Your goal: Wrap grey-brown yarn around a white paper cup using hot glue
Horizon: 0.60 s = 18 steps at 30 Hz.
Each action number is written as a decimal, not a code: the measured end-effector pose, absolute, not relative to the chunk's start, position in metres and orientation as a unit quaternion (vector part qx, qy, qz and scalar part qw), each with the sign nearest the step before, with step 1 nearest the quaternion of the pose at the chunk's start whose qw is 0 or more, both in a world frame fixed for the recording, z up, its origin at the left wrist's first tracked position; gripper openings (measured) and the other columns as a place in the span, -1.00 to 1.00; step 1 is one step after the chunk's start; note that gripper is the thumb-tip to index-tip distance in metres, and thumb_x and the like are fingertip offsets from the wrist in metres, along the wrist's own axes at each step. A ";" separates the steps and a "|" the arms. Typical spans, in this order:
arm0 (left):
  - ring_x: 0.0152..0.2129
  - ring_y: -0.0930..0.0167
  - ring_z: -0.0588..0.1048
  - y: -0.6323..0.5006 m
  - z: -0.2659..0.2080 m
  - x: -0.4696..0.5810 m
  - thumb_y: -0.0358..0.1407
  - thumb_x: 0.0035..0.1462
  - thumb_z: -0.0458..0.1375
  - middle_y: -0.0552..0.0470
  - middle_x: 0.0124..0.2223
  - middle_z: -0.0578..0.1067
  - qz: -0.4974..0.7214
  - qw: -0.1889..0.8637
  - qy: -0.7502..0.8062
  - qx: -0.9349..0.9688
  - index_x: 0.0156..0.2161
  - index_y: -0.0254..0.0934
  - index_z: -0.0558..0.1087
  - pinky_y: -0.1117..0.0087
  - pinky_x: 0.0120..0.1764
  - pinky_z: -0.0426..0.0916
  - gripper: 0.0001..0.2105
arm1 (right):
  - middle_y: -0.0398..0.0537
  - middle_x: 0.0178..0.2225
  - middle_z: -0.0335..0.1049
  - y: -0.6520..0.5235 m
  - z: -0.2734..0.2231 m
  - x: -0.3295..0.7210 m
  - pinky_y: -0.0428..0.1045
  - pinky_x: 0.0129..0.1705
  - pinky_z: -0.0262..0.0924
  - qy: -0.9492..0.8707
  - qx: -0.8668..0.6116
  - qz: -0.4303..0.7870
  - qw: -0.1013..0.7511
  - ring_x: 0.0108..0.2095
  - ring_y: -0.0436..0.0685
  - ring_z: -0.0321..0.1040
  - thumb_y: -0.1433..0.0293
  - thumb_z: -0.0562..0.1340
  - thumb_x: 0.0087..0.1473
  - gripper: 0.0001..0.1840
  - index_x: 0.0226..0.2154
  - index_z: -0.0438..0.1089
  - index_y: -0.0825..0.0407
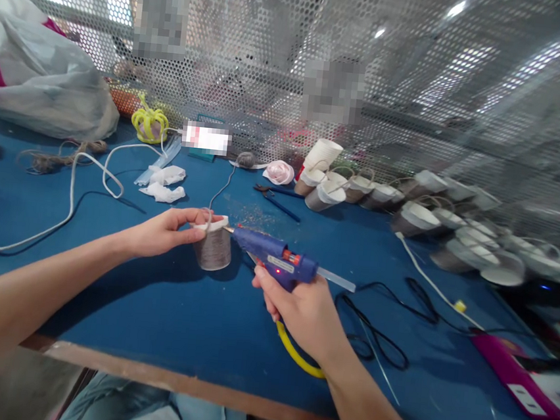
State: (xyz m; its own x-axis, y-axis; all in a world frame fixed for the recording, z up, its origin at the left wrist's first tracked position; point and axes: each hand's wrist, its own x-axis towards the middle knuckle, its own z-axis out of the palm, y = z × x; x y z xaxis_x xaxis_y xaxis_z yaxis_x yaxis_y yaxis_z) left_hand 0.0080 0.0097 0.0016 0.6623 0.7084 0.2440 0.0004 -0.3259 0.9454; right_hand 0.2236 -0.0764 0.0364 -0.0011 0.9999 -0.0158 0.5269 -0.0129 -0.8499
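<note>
A small cup wrapped in grey-brown cord (213, 250), with a white rim, is gripped near its top by my left hand (172, 229). From that rim a strand of cord runs back to a small grey ball of cord (246, 160). My right hand (295, 304) is wrapped around the handle of a blue glue gun (276, 252). Its metal nozzle meets the cup's rim, or comes very close to it. A clear glue stick (336, 279) protrudes from the gun's rear, and a small red light glows on its side.
Many similar cord-wrapped cups (416, 218) crowd the right rear. Blue-handled pliers (278, 200) lie behind the glue gun. White crumpled pieces (164, 182) and a white cable (72, 196) are on the left. Black cables (382, 332) loop at right, and a perforated metal screen (267, 30) stands behind.
</note>
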 end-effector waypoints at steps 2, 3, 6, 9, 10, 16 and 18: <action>0.12 0.29 0.13 0.010 0.002 0.008 -0.28 0.12 0.01 -0.09 -0.04 0.38 0.332 0.526 0.241 0.744 -0.38 -0.32 0.28 0.22 0.10 0.04 -0.87 | -0.23 -0.80 0.16 -0.077 0.034 0.223 -0.13 -0.69 0.13 -0.617 -0.627 0.340 0.332 -0.77 -0.07 0.13 0.20 0.14 -0.07 -0.71 -0.60 0.32 0.08; 0.11 0.30 0.14 0.009 0.002 0.008 -0.29 0.12 0.00 -0.09 -0.05 0.38 0.332 0.524 0.243 0.746 -0.38 -0.31 0.28 0.23 0.10 0.04 -0.87 | -0.22 -0.80 0.17 -0.078 0.033 0.223 -0.13 -0.68 0.13 -0.619 -0.630 0.334 0.329 -0.76 -0.07 0.14 0.20 0.14 -0.07 -0.70 -0.59 0.33 0.09; 0.11 0.32 0.15 0.008 0.004 0.009 -0.31 0.12 0.00 -0.07 -0.07 0.39 0.335 0.520 0.244 0.747 -0.38 -0.31 0.28 0.25 0.10 0.02 -0.89 | -0.19 -0.78 0.20 -0.078 0.029 0.223 -0.12 -0.66 0.14 -0.630 -0.632 0.318 0.320 -0.74 -0.05 0.17 0.18 0.13 -0.06 -0.67 -0.60 0.33 0.09; 0.09 0.31 0.17 0.008 0.005 0.009 -0.30 0.12 -0.01 -0.07 -0.07 0.39 0.334 0.513 0.246 0.751 -0.38 -0.31 0.29 0.24 0.10 0.01 -0.88 | -0.17 -0.76 0.22 -0.080 0.027 0.223 -0.11 -0.65 0.14 -0.639 -0.629 0.309 0.317 -0.73 -0.04 0.18 0.15 0.11 -0.04 -0.65 -0.58 0.33 0.09; 0.09 0.31 0.18 0.008 0.005 0.009 -0.30 0.12 0.00 -0.07 -0.06 0.39 0.333 0.511 0.247 0.753 -0.37 -0.31 0.30 0.23 0.10 0.00 -0.88 | -0.17 -0.75 0.22 -0.080 0.027 0.222 -0.11 -0.66 0.14 -0.642 -0.629 0.304 0.316 -0.73 -0.04 0.17 0.15 0.11 -0.04 -0.65 -0.57 0.33 0.09; 0.07 0.31 0.19 0.009 0.003 0.008 -0.30 0.13 -0.01 -0.10 -0.01 0.37 0.330 0.505 0.247 0.758 -0.28 -0.32 0.32 0.22 0.10 0.01 -0.86 | -0.16 -0.77 0.22 -0.083 0.028 0.219 -0.11 -0.66 0.13 -0.655 -0.628 0.287 0.307 -0.73 -0.04 0.18 0.15 0.09 -0.02 -0.61 -0.59 0.36 0.11; 0.07 0.32 0.19 0.009 0.003 0.008 -0.30 0.13 -0.01 -0.09 0.00 0.37 0.329 0.502 0.249 0.760 -0.26 -0.32 0.33 0.23 0.10 0.00 -0.86 | -0.17 -0.77 0.20 -0.082 0.027 0.219 -0.12 -0.67 0.13 -0.651 -0.628 0.292 0.310 -0.73 -0.04 0.18 0.16 0.10 -0.02 -0.63 -0.59 0.36 0.11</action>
